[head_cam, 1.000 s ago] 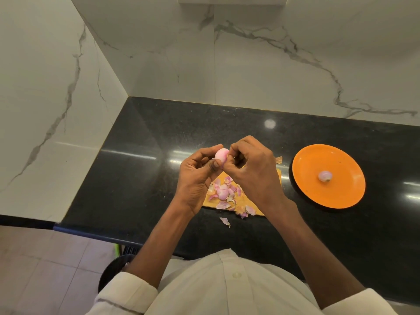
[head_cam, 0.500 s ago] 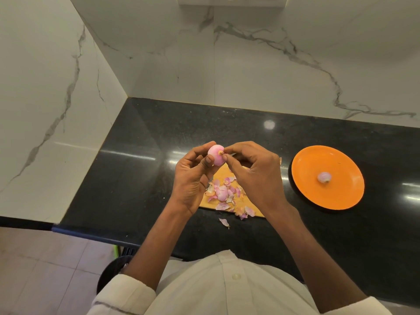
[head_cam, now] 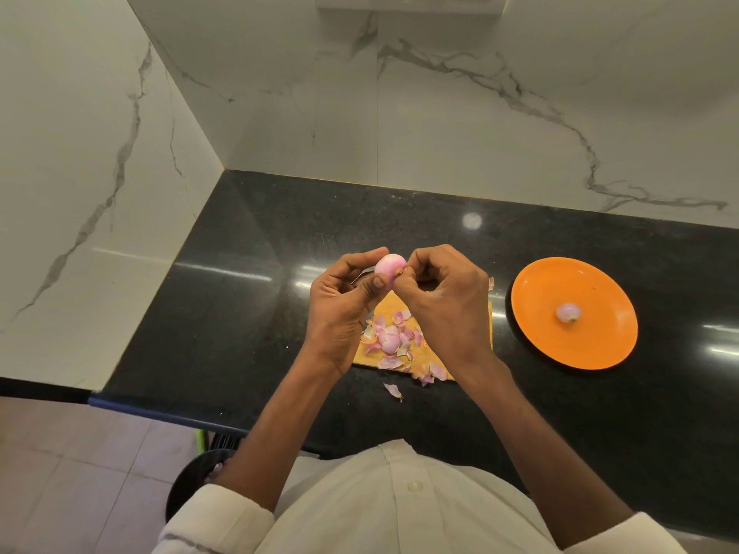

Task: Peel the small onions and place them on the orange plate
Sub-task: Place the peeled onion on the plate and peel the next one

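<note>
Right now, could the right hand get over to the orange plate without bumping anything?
Probably yes. The right hand is pinching at the onion, and only bare black counter shows between it and the orange plate.

- Illumination: soft, even, moderately bright indoor light from overhead; warm-greenish cast on the marble walls [head_cam: 520, 113].
- Glare: round lamp reflection [head_cam: 472, 221] and several streak highlights on the polished black tabletop [head_cam: 248, 313]; faint sheen along the orange plate [head_cam: 600, 345] rim.
- Shadows: weak and diffuse; slight darkening beneath the hands and around the plate edge.
- Sharpness: centre crisp; onion peels [head_cam: 394, 341] well resolved; no motion blur evident.
- Distortion: wide-angle bowing of wall joints and tabletop edges toward the frame margins; corners softer.
</note>
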`<control>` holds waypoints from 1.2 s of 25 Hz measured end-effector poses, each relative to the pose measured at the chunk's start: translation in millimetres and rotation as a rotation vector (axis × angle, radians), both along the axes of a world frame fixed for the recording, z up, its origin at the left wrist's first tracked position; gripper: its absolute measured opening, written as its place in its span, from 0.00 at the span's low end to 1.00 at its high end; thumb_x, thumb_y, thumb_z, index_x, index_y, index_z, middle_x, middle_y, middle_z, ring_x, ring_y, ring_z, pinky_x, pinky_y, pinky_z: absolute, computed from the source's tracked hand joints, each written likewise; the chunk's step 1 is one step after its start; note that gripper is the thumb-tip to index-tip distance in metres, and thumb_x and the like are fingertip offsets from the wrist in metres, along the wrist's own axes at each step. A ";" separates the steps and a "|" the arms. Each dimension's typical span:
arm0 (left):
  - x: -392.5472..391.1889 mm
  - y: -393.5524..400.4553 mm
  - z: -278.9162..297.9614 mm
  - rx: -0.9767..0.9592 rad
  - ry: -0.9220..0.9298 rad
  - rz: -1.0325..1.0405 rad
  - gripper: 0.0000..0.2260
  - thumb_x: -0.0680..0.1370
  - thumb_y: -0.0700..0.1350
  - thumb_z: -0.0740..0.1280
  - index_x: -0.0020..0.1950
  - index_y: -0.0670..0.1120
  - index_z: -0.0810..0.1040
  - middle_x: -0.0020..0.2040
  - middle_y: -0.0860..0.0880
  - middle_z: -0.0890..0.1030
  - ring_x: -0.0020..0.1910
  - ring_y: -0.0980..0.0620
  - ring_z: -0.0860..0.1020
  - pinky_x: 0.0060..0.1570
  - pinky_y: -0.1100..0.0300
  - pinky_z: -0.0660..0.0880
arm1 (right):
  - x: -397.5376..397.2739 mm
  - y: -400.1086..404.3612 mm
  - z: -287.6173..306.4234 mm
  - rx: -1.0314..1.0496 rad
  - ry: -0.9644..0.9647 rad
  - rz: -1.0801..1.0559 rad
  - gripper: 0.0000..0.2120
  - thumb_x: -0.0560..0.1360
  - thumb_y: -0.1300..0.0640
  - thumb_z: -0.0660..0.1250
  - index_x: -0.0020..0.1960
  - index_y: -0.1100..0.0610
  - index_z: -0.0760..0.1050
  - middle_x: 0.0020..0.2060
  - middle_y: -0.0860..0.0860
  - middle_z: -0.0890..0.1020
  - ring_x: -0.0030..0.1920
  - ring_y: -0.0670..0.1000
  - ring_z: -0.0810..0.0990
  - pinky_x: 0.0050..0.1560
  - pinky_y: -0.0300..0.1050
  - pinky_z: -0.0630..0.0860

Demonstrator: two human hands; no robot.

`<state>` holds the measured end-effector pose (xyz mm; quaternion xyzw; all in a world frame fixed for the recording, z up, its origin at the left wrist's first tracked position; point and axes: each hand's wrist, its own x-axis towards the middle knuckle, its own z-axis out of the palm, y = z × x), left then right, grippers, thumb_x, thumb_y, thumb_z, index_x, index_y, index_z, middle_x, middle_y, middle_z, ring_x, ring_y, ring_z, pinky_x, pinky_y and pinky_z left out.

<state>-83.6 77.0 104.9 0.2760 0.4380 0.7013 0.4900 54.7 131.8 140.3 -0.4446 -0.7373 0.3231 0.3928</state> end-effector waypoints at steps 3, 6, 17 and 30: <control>0.3 1.0 0.3 -0.008 -0.080 -0.003 0.14 0.75 0.38 0.73 0.61 0.40 0.83 0.61 0.37 0.83 0.61 0.38 0.82 0.61 0.49 0.82 | 0.4 -0.7 -1.1 -0.133 0.097 -0.011 0.05 0.76 0.55 0.73 0.44 0.56 0.81 0.38 0.49 0.81 0.38 0.48 0.80 0.38 0.39 0.78; -0.6 1.8 2.5 -0.021 -0.154 -0.011 0.15 0.76 0.39 0.71 0.62 0.40 0.81 0.60 0.39 0.83 0.62 0.39 0.82 0.60 0.51 0.83 | 2.3 2.8 -1.2 -0.278 0.204 0.000 0.04 0.78 0.57 0.72 0.46 0.56 0.83 0.38 0.50 0.84 0.39 0.52 0.84 0.42 0.50 0.84; -0.7 2.8 0.3 -0.002 -0.131 -0.015 0.14 0.76 0.40 0.74 0.61 0.41 0.79 0.59 0.39 0.83 0.62 0.39 0.81 0.66 0.41 0.79 | -1.0 -2.9 5.5 -0.242 0.149 -0.082 0.10 0.77 0.53 0.77 0.57 0.54 0.87 0.47 0.45 0.88 0.47 0.42 0.86 0.47 0.35 0.83; 13.5 10.5 -0.9 0.070 -0.007 0.029 0.11 0.74 0.32 0.73 0.54 0.41 0.77 0.61 0.41 0.80 0.63 0.41 0.82 0.61 0.51 0.81 | -12.5 2.7 4.1 -0.405 0.250 -0.214 0.05 0.73 0.60 0.78 0.46 0.58 0.83 0.39 0.49 0.84 0.40 0.46 0.83 0.40 0.37 0.80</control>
